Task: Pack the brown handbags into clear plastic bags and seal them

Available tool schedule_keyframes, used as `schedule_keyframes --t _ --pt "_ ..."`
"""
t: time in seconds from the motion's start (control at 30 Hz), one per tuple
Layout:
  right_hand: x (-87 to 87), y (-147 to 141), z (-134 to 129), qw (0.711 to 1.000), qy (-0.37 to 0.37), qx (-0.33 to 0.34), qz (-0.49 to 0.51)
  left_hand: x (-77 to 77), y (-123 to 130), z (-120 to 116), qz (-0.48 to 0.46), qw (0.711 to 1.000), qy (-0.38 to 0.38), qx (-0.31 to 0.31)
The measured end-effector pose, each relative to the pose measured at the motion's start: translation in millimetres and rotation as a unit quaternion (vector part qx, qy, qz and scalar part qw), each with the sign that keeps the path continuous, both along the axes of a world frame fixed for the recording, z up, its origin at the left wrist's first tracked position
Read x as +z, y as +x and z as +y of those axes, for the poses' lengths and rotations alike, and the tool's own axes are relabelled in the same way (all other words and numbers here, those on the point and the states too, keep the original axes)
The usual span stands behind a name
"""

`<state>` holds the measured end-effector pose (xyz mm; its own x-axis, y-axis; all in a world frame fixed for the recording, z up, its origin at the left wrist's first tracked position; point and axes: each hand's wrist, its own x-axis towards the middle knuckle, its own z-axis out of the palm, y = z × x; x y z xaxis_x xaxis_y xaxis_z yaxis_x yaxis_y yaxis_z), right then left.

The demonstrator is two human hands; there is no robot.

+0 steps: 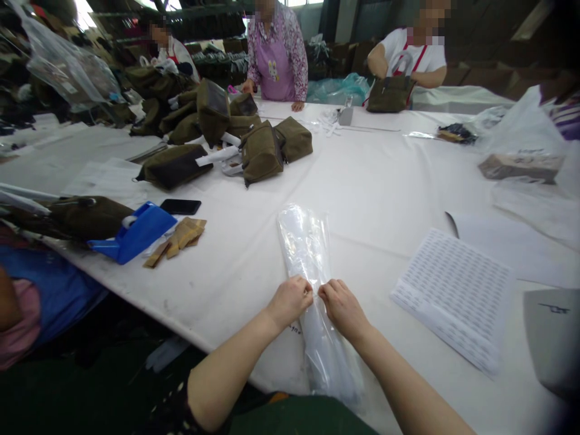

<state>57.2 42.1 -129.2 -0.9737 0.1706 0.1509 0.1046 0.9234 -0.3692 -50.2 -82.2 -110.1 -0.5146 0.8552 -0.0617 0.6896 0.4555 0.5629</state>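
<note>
Clear plastic bag (302, 241) lies flattened along the white bench (376, 181), your left hand (290, 302) and right hand (343, 310) pinching its middle with fingers (309, 289) closed, both ends still unfolded.

The left hand (290, 300) and right hand (343, 309) hide the middle of the clear plastic bag (301, 241). Right of the bag, the printing on a white sheet (453, 299) is too small to read, and a grey object (553, 338) is blurred and cut off by the picture's edge. Far beyond the bag, the top edge cuts off a co-worker in a lilac apron (274, 60).
</note>
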Motion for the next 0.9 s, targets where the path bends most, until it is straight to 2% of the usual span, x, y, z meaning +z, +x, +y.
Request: schedule_keyframes --t 0.13,0.3,0.4,0.53,0.6,0.77,0.83,0.9 --pt "5.8 1.1 -2.9 0.998 -0.05 0.006 0.034 0.4 8.4 -8.8 -0.046 0.997 0.014 0.061" --pt "12.5 -0.8 -6.0 0.996 -0.06 0.028 0.062 4.4 14.9 -10.0 -0.07 0.99 0.078 0.093" --pt "6.8 2.5 -8.1 0.986 -0.122 0.024 0.113 -2.1 16.5 -9.8 -0.137 0.976 0.095 0.137" --pt "-3.3 7.2 -11.8 0.968 -0.196 -0.033 0.154 -10.8 21.0 -11.8 -0.176 0.964 0.099 0.171" --pt "-3.7 6.9 -12.1 0.969 -0.193 -0.034 0.15 -9.8 21.4 -13.6 -0.155 0.969 0.115 0.153" --pt "1.7 4.9 -8.7 0.981 -0.127 0.048 0.14 -1.4 16.2 -16.4 -0.106 0.983 0.129 0.074" --pt "-1.2 7.4 -7.4 0.982 -0.1 0.068 0.146 -1.8 18.3 -15.4 -0.093 0.985 0.119 0.084" --pt "-9.6 9.3 -5.4 0.977 -0.08 0.101 0.168 -7.2 21.5 -12.5 -0.092 0.982 0.112 0.123"
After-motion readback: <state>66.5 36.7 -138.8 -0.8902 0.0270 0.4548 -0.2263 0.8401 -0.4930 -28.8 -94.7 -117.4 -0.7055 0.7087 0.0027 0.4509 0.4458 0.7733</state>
